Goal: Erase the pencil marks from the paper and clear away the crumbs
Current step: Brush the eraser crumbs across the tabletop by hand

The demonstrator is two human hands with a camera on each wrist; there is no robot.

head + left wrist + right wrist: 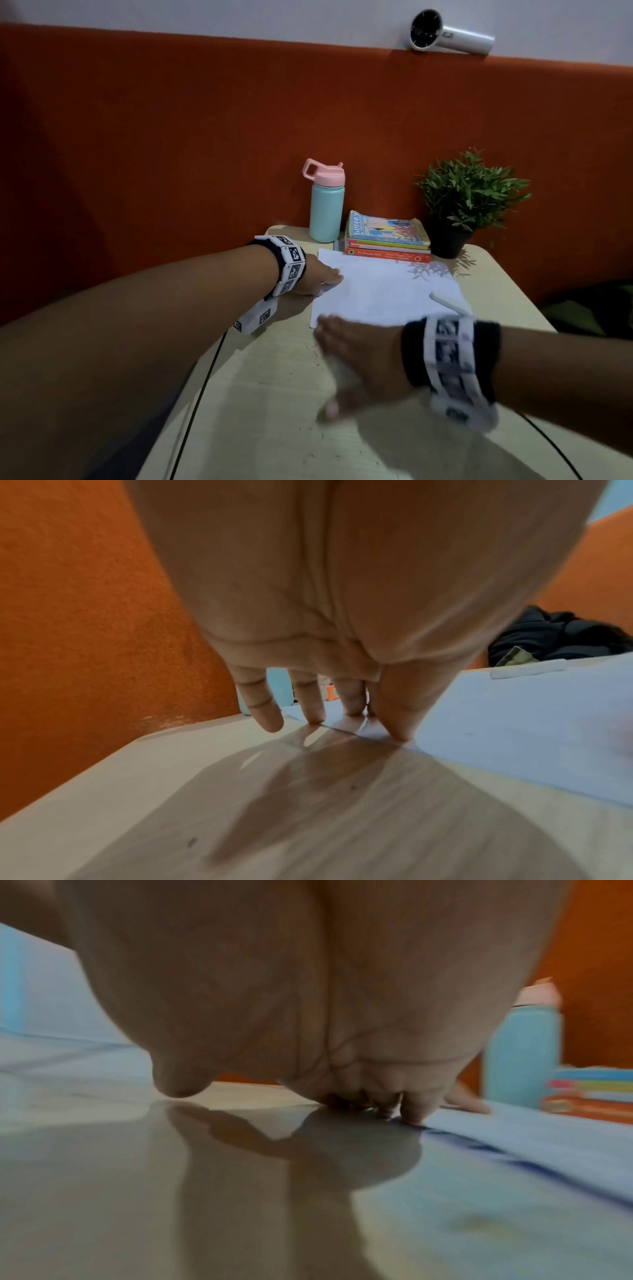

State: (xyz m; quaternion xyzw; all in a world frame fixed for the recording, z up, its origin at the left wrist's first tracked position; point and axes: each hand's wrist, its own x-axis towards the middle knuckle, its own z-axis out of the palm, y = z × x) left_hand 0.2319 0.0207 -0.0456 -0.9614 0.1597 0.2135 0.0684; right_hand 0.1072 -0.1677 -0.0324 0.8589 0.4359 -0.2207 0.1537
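White rectangular sheet of paper (383, 291) lying flat on the pale wood-grain table (274, 394), taken here as the landmark. At its left edge, left hand (313, 279) laid flat, fingers (310, 696) straight and slightly spread, tips pressing on the sheet's border, nothing gripped. Just off the near edge, right hand (359, 363) blurred, palm down over the bare tabletop, fingers extended and loosely together, tips touching the surface beside the sheet's near-left corner; nothing held. On the sheet's right part, a small white bar-shaped eraser (445, 301) lying loose, apart from both hands. Near side of the sheet, tiny dark crumbs (313, 349) scattered over the tabletop. Beyond the far edge, a teal metal bottle with a pink lid (327, 209) standing upright, a stack of colourful paperback books (388, 238) just beside it, and a green leafy plant in a black pot (462, 205) at the far right.
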